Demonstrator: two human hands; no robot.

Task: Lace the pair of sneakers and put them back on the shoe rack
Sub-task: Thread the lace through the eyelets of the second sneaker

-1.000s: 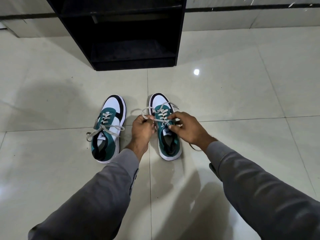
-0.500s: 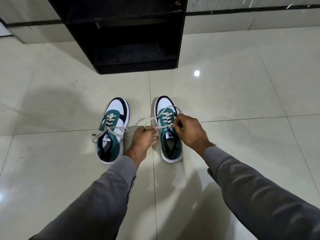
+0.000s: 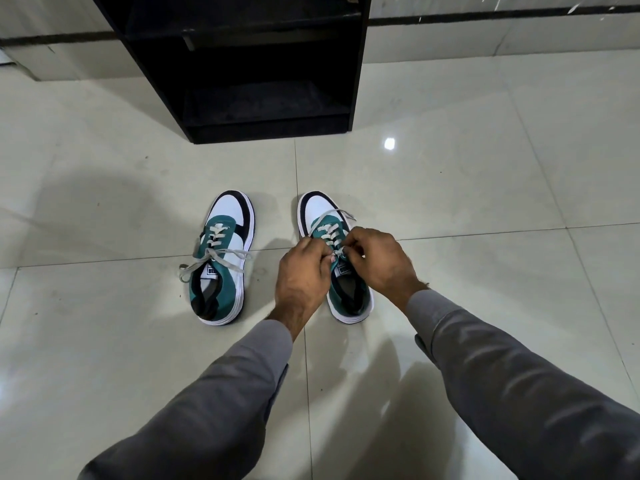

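— Two sneakers on the pale tiled floor [image 3: 104, 202], toes toward the black shoe rack [image 3: 356, 64]; side by side, a gap between.

— And furthest left?

— Left sneaker [image 3: 225, 258], green, white and black, standing free, no hand on it. Grey laces [image 3: 214, 261] threaded up the front, loose ends trailing over both sides and onto the tiles.

— Then?

— Left hand [image 3: 303, 271], curled over the inner side of the right sneaker [image 3: 346, 299], fingertips closed in a pinch on the lace [image 3: 329, 216] near the top eyelets. Grey sleeve [image 3: 221, 393] running back toward the bottom edge.

— Lace itself?

— Looped forward in an arc over the white toe, both ends coming back under the two hands. Cannot tell whether knotted; fingers cover that spot.

— Further right?

— Right hand [image 3: 381, 261], close against the left one, nearly touching above the tongue, thumb and fingers pressed together on the same lace. Heel and open collar of that sneaker visible just below the wrists. Second grey sleeve [image 3: 519, 393] crossing the lower right corner.

— And the rack?

— Upright beyond the sneakers, well apart from them, dark shelves bare where visible. Small bright glare spot [image 3: 389, 143] on the tile to its right.
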